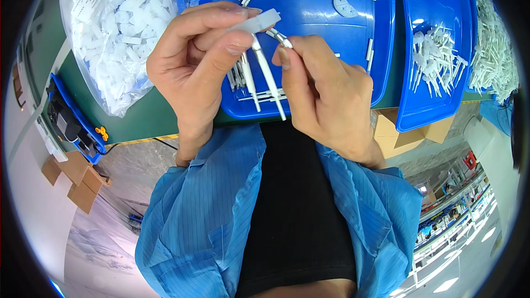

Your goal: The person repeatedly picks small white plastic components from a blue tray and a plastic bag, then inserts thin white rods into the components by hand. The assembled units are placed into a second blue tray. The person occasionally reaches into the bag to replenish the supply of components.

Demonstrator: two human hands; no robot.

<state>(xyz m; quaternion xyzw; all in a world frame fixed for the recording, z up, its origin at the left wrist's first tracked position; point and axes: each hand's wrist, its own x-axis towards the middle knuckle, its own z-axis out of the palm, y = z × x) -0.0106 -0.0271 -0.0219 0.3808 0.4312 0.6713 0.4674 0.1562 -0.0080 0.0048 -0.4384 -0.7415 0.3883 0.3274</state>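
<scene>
My left hand point(190, 60) is closed on a whitish translucent plastic piece point(261, 21), pinched between thumb and fingers. Two slim white rods point(267, 72) hang down from that piece. Close beside it, my right hand point(334, 96) pinches a small rod with a metallic tip point(279, 37), its end against or very near the plastic piece. Most of this rod is hidden by my fingers. Both hands are over the near side of a blue tray point(309, 16). Several loose rods point(270, 95) and a half-round white plate point(345, 5) lie in it.
A clear bag point(110, 85) full of white plastic pieces lies at left on the green table point(135, 124). At right, another blue tray point(428, 0) holds several rod-and-plate assemblies point(436, 58), with a larger heap point(491, 38) beyond. Cardboard boxes point(395, 140) stand below the table edge.
</scene>
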